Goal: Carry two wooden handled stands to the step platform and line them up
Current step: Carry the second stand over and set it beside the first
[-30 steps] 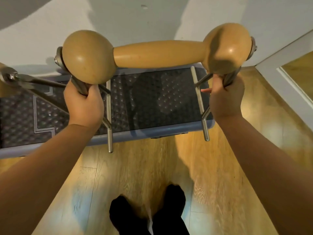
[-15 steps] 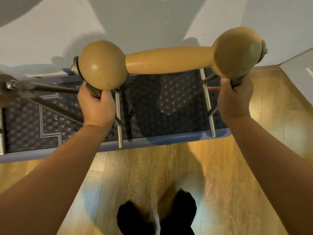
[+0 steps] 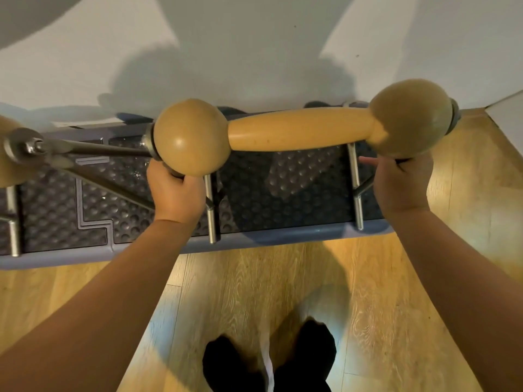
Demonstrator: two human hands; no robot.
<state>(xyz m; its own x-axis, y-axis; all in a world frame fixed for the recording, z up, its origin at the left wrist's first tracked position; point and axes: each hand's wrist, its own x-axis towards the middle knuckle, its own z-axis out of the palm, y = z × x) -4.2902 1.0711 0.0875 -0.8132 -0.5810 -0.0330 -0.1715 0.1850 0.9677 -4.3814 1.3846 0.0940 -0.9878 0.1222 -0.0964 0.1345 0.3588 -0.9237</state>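
Note:
A wooden handled stand [image 3: 300, 128] with two round end knobs and metal legs sits over the right half of the step platform [image 3: 283, 236], a blue-rimmed board with a dark studded top. My left hand [image 3: 175, 193] grips the metal leg under the left knob. My right hand [image 3: 402, 185] grips the leg under the right knob, index finger pointing left. The stand's feet reach the platform's front rim; whether they rest on it I cannot tell. A second wooden handled stand [image 3: 25, 148] shows partly at the left edge, over the platform's left half.
The platform lies against a white wall [image 3: 226, 52]. Wooden floor [image 3: 254, 292] stretches in front, with my two dark-socked feet [image 3: 268, 360] at the bottom. A white door frame [image 3: 509, 111] edges in at the right.
The stand held in both hands has come down in view and a little to the right, closer to the platform. The second stand at the left shows more of itself.

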